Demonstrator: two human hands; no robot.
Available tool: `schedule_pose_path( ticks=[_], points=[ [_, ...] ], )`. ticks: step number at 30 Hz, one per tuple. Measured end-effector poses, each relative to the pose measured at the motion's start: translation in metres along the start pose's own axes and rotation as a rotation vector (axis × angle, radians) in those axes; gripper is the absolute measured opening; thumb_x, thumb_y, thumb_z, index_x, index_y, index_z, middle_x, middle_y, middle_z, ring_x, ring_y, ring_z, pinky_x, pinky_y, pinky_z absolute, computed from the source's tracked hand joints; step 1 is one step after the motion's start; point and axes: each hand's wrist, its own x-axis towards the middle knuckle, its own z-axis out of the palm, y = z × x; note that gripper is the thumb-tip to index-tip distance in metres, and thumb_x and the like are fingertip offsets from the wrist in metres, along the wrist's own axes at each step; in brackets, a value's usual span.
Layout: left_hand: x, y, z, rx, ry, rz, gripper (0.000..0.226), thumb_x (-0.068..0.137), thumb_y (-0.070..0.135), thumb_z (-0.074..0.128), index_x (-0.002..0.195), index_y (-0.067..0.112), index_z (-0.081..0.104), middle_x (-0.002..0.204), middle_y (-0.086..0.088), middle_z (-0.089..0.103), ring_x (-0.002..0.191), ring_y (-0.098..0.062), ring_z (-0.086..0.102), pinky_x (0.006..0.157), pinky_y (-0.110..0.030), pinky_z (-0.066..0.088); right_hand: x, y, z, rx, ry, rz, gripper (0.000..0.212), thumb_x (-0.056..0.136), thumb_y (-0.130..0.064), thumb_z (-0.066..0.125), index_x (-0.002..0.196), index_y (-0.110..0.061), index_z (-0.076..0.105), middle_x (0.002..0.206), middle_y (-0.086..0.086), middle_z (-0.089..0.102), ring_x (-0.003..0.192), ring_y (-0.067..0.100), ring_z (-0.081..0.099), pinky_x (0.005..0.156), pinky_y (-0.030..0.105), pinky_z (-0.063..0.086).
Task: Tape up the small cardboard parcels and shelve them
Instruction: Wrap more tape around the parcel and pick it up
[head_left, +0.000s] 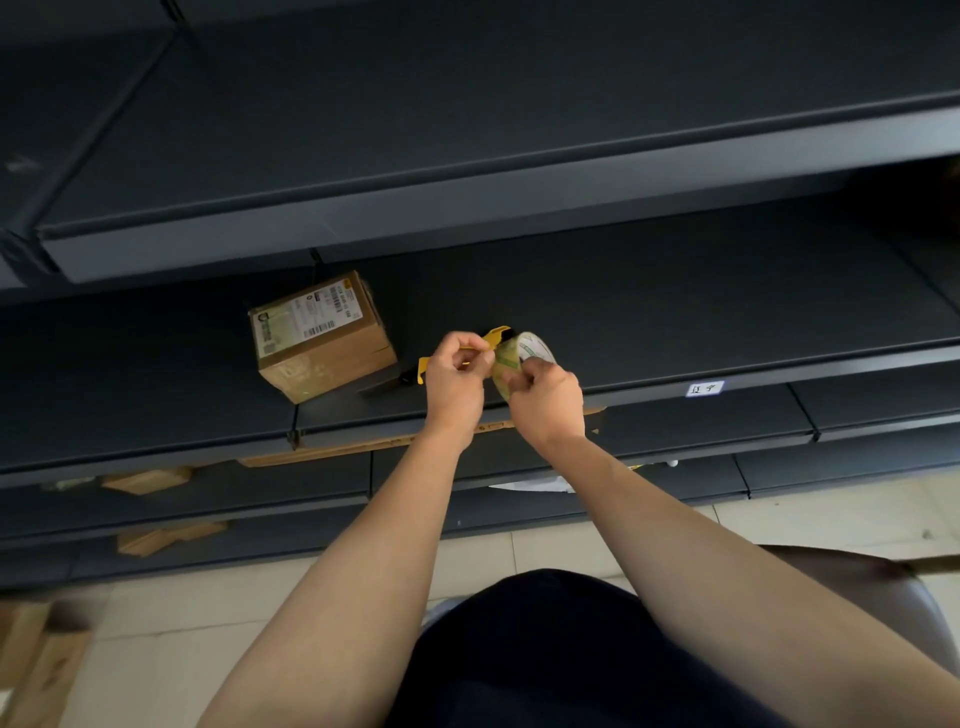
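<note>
Fingers, left hand (457, 374): curled round the handle of my yellow tape dispenser (497, 334).
Fingers, right hand (548, 402): pinching the tape roll (535, 347) at its near edge.
Parcel (322, 338): on the dark shelf (675, 312), just left of my hands, label up.

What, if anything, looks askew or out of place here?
The box sits twisted, not square to the shelf edge. Below it, a flat cardboard sheet pokes out past the shelf front.
</note>
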Motion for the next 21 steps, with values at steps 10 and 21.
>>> schedule_pose_path(
  ticks=[10,21],
  points=[
    [0.005,-0.008,0.014,0.119,0.084,-0.168,0.018,0.095,0.013,0.055,0.079,0.021,0.058,0.088,0.002,0.062,0.085,-0.014,0.057,0.085,-0.033,0.050,0.002,0.012,-0.004,-0.113,-0.028,-0.058,0.010,0.088,-0.010,0.052,0.078,-0.011,0.053,0.073,0.010,0.059,0.073,0.033,0.058,0.067,0.034,0.045],
    [0.001,-0.012,0.006,-0.213,0.120,-0.417,0.020,0.091,0.010,0.062,0.102,0.026,0.069,0.083,0.003,0.071,0.070,-0.008,0.063,0.065,-0.021,0.051,0.027,0.046,-0.016,-0.532,0.063,-0.090,0.033,0.081,-0.005,0.051,0.112,-0.012,0.059,0.103,0.008,0.067,0.108,0.030,0.054,0.097,0.037,0.027]
  ],
)
